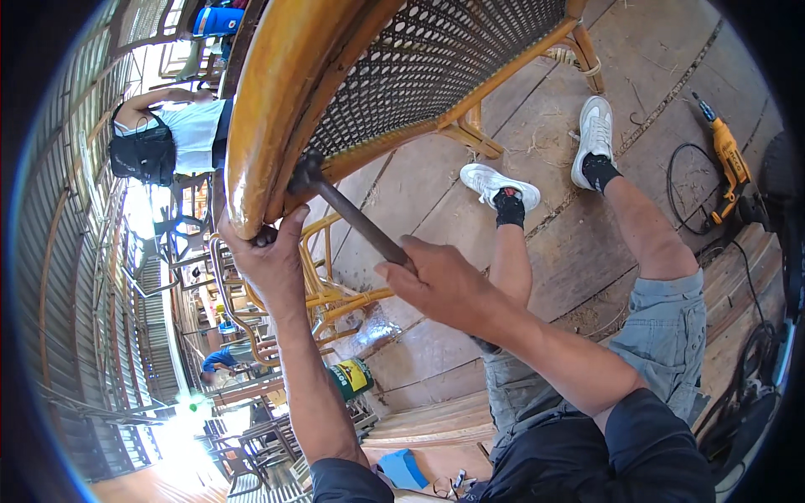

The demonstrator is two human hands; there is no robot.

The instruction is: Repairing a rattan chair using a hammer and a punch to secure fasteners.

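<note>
A hammer (362,220) is in my right hand (440,283), whose fingers wrap its dark handle. The hammer's head rests at, or very close to, the inner edge of a rattan chair (272,109), where the glossy orange-brown frame meets the dark woven cane panel (411,67). Around the lower end of that frame, my left hand (270,267) is closed, thumb raised just below the hammer head. Something small and dark shows between its thumb and fingers, too hidden to name. The chair is tipped, with its legs toward the upper right.
On the wooden floor at right lies a yellow power drill (731,163) with a black cord. Straw-like scraps lie near my shoes (501,186). A green bucket (350,377) stands beside my left forearm, near another rattan frame (323,285). A person (180,138) stands at upper left.
</note>
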